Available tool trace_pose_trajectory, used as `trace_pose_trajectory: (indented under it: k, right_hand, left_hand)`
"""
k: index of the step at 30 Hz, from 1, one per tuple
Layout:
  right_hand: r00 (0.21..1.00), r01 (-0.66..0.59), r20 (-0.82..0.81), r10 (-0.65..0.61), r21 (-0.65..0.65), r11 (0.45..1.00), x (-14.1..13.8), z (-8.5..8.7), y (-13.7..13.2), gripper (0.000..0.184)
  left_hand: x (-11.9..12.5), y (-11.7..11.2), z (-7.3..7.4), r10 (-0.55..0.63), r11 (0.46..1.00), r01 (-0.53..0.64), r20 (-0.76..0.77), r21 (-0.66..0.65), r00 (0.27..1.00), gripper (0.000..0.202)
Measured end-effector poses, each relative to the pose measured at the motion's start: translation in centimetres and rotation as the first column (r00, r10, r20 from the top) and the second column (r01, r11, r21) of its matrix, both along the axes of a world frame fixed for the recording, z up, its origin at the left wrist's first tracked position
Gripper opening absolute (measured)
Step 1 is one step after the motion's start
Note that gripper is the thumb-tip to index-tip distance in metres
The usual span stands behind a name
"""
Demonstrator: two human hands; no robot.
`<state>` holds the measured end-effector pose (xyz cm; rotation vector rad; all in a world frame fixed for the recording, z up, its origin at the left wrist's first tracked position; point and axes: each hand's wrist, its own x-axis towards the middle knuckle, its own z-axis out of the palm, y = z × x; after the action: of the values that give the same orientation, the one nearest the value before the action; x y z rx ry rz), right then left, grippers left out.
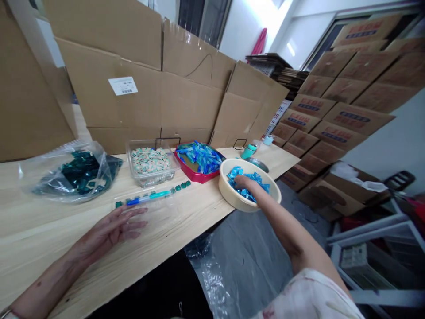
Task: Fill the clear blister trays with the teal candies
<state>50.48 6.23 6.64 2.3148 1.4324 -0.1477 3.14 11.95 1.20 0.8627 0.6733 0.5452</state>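
My left hand [121, 223] is open, fingers stretched out over the near left edge of a clear plastic tray [166, 210]. Along the tray's far side lies a blue and turquoise pen [149, 197], with small dark green blocks [183, 185] in line around and beyond it. My right hand [243, 181] reaches down into a cream basin [229, 198] at the table's right edge. Its fingertips are among shiny blue packets [254, 178], so I cannot see whether they grip one.
Behind the tray stand a clear bag of dark green pieces [83, 173], a clear box of small pale pieces [151, 161] and a red tray [199, 178] of blue pens. A cardboard wall [189, 97] backs the table [186, 221]. Stacked cartons [318, 119] rise at right.
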Motion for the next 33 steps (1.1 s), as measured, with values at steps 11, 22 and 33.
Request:
trace_pose_trajectory:
  k: [11, 22, 33]
  right_hand:
    - [0.999, -0.017, -0.028, 0.026, 0.282, 0.959, 0.0, 2.7, -2.0, 0.012]
    - [0.374, 0.543, -0.697, 0.612, 0.7, 0.464, -20.6, 0.8, -0.9, 0.03]
    - [0.833, -0.066, -0.113, 0.541, 0.951, 0.301, -22.0, -2.5, 0.1, 0.019]
  left_hand:
    - [-0.1, -0.1, -0.3, -0.013, 1.0, 0.012, 0.028, 0.027, 1.0, 0.031]
    - [0.1, -0.1, -1.0, 0.015, 0.994, -0.033, 0.177, 0.1, 0.984, 0.033]
    - [-0.9, 1.3, -0.5, 0.262, 0.959, -0.28, 0.214, 0.055, 0.941, 0.026]
